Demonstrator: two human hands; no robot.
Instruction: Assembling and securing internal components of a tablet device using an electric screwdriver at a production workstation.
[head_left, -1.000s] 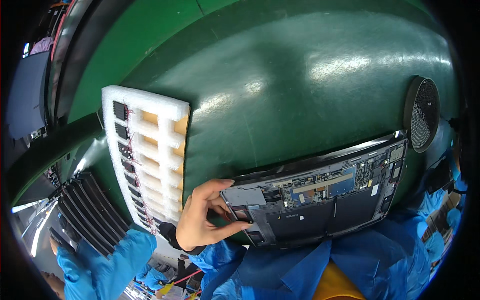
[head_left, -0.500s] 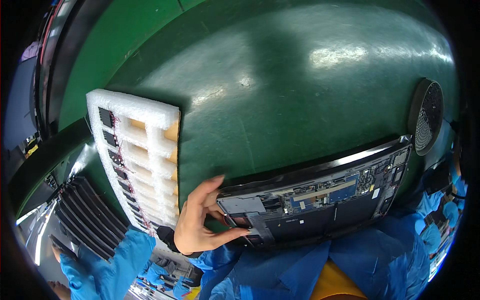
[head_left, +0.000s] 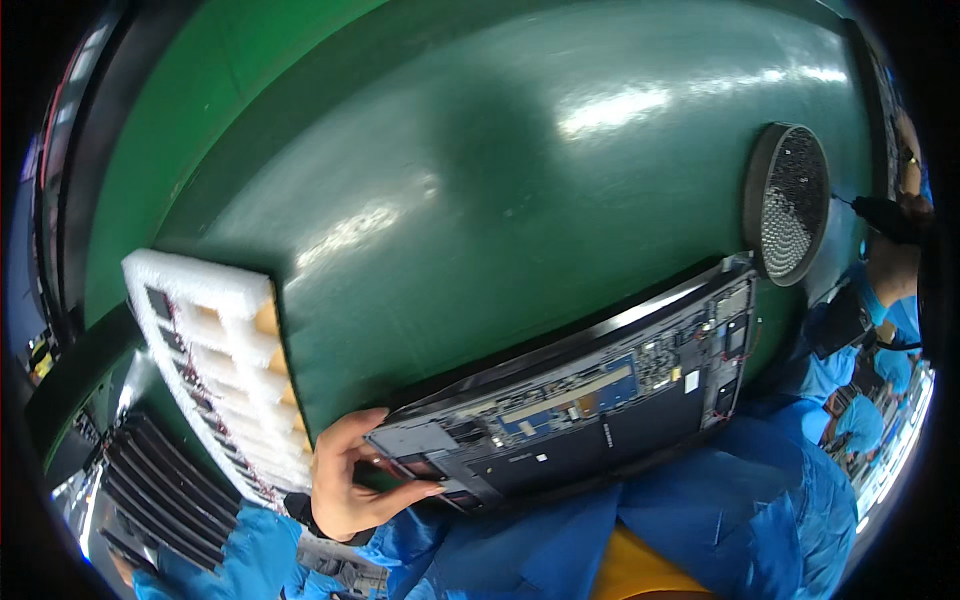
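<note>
An opened laptop base (head_left: 560,455) lies tilted in front of me, its circuit board and dark battery exposed. My left hand (head_left: 350,480) grips its left end, with the thumb on the near corner and the fingers at the far corner. At the far right my right hand (head_left: 890,268) is closed around a dark, slim-tipped tool that looks like an electric screwdriver (head_left: 885,215). Its thin bit points at a round dark screw dish (head_left: 756,195), whose small screws partly stand in rows. The rim of the view darkens and partly hides that hand.
Left of the laptop, a white foam tray (head_left: 200,270) holds black parts with thin red wires. Beyond it stands a row of dark flat panels (head_left: 165,490). Another person's blue sleeve (head_left: 260,550) shows at lower left. A person's arm (head_left: 908,150) shows at the far right edge.
The view has turned, so laptop, foam tray and dish sit further left. My right hand and its tool now show beside the dish. My left hand keeps its grip on the laptop.
</note>
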